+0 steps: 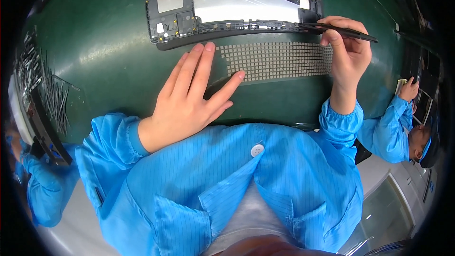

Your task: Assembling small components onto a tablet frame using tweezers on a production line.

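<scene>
My right hand (350,50) grips a pair of black tweezers (350,32), their tips pointing left at the lower right edge of a device frame (246,23). That frame is black with a silver metal plate and lies flat at the top of the view. My left hand (185,87) rests palm down with its fingers spread. Two of its fingertips are just below the frame's lower edge. The index finger touches the left end of a sheet of small grey square pads (279,60), set in rows between my hands. Whether the tweezers hold a pad is too small to tell.
A green mat (104,66) covers the bench. Several thin dark strips (54,92) lie in a loose pile at the left. A co-worker in a blue sleeve (386,132) works at the right, and another blue sleeve (47,187) shows at the lower left.
</scene>
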